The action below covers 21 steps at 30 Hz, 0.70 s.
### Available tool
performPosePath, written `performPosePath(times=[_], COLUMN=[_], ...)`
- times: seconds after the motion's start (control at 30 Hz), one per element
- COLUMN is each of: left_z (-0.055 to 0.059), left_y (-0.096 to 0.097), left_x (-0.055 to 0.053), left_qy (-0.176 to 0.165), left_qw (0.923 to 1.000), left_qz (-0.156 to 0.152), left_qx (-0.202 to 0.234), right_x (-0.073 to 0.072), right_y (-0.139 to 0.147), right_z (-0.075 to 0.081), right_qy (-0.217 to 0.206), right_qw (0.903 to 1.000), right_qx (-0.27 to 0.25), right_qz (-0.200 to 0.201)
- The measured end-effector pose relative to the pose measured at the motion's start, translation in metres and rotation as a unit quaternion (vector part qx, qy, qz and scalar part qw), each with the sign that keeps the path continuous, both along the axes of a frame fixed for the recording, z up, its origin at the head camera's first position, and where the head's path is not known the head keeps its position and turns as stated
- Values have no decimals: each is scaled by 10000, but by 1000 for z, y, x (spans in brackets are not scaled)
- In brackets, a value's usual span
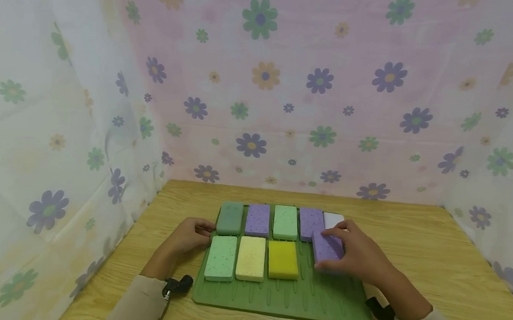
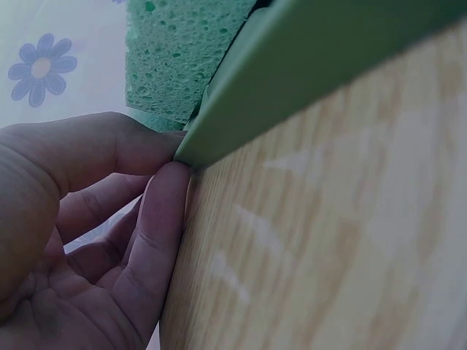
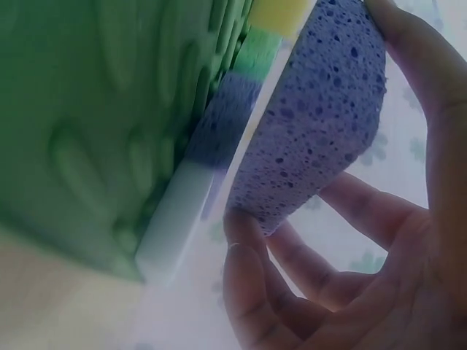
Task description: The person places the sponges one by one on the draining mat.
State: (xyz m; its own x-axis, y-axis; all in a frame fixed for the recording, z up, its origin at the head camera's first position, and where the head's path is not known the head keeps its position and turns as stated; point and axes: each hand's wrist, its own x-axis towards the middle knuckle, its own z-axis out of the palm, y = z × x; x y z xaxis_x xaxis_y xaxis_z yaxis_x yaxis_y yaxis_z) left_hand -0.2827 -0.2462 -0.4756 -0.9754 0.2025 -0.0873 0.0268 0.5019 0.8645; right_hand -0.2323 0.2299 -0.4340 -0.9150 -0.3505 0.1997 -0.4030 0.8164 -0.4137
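Over the right part of a green ridged mat (image 1: 284, 297), my right hand (image 1: 358, 252) holds a purple sponge (image 1: 327, 248) between thumb and fingers. In the right wrist view that sponge (image 3: 314, 109) is raised above the mat, gripped at its opposite ends. My left hand (image 1: 190, 235) pinches the mat's left edge; its fingertips meet at the rim in the left wrist view. Behind the held sponge lie another purple sponge (image 1: 310, 223) and a white sponge (image 1: 332, 219), the white one partly hidden by the right hand.
The mat's back row also has a grey-green sponge (image 1: 229, 219), a purple sponge (image 1: 257, 220) and a light green sponge (image 1: 285, 223). In front lie a light green sponge (image 1: 221, 258), a cream sponge (image 1: 251, 259) and a yellow sponge (image 1: 283, 260). Flowered cloth (image 1: 286, 94) surrounds the wooden table (image 1: 442, 266).
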Motion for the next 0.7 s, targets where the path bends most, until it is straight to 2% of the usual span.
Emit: performPosePath(times=[0.37,0.7], left_z=[1,0], left_y=[-1,-2], left_x=[2,1], left_qy=[-25,74], left_qw=[10000,9999], left_qz=[27,-58], left_qx=[-42,-91], right_x=[11,17], right_y=[-20,-27], right_z=[-4,-7], right_qy=[-313,-635], right_qw=[9994,9977], right_qx=[78,245], right_qz=[114,30])
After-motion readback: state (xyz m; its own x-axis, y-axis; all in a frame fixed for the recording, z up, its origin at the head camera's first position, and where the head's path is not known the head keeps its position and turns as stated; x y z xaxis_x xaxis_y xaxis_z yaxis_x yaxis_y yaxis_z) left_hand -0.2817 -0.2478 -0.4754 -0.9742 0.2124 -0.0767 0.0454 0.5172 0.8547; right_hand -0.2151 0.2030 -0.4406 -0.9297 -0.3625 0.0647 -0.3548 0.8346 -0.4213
